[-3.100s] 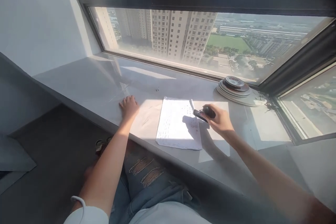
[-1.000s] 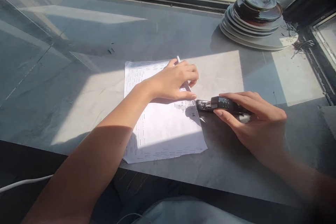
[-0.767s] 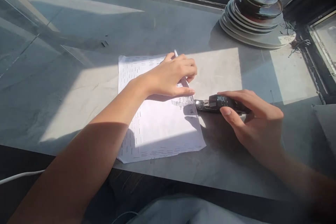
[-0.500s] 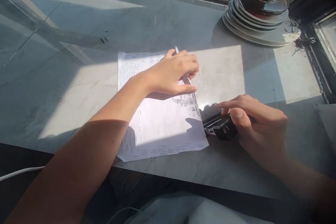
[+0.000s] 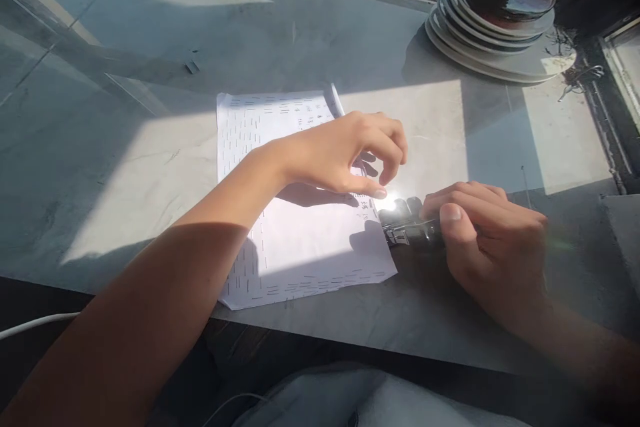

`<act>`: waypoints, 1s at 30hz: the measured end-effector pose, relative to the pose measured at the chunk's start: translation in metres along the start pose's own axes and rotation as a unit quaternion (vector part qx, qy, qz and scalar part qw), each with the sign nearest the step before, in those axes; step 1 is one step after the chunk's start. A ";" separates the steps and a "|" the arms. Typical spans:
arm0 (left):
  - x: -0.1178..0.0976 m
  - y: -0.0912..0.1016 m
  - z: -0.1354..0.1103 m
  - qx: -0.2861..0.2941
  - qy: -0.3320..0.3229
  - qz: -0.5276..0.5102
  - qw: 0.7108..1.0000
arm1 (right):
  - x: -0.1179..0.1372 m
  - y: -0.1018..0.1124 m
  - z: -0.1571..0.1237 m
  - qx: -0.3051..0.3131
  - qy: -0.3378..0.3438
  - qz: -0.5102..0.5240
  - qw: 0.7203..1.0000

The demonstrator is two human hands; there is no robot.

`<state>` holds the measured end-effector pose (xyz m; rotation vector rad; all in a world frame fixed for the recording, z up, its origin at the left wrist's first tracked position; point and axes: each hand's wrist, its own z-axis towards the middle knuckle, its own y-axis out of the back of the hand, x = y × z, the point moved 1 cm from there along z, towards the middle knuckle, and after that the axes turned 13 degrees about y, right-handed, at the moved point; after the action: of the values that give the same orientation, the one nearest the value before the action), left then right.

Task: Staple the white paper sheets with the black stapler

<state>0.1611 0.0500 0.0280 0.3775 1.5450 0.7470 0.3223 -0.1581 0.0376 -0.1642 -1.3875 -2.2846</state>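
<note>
Head view, from the left: a white cable (image 5: 37, 324) meets the forearm, and small dark bits (image 5: 192, 67) lie on the ledge (image 5: 115, 213). Next comes the paper (image 5: 307, 233), lined with short dashes; across its right edge arches the left hand (image 5: 357, 147), fingers loosely bent and released. At that edge the black stapler (image 5: 416, 235) is grasped by the right hand (image 5: 487, 233). Stacked plates (image 5: 500, 47) stand beyond, near the window.
</note>
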 end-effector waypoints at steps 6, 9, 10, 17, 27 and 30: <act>-0.006 -0.009 0.001 0.060 -0.024 -0.037 0.997 | -0.001 0.001 0.001 0.007 -0.013 0.010 1.000; -0.005 -0.010 0.001 0.058 -0.021 -0.018 0.998 | -0.002 0.001 0.001 0.013 -0.005 0.021 1.000; -0.005 -0.011 0.002 0.059 -0.021 -0.013 0.998 | -0.002 0.001 0.001 0.019 0.001 0.031 0.999; -0.002 -0.015 0.003 0.076 -0.025 -0.006 0.997 | -0.003 0.001 0.001 0.031 0.020 0.015 0.999; -0.018 -0.020 0.000 0.086 -0.030 0.044 0.995 | -0.002 0.001 0.002 0.021 -0.006 -0.004 1.000; -0.021 -0.027 0.001 0.080 -0.034 0.062 0.994 | -0.002 0.003 0.001 0.022 -0.006 0.003 1.000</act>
<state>0.1701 0.0168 0.0265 0.6168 1.5325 0.7011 0.3246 -0.1574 0.0398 -0.1684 -1.4403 -2.2499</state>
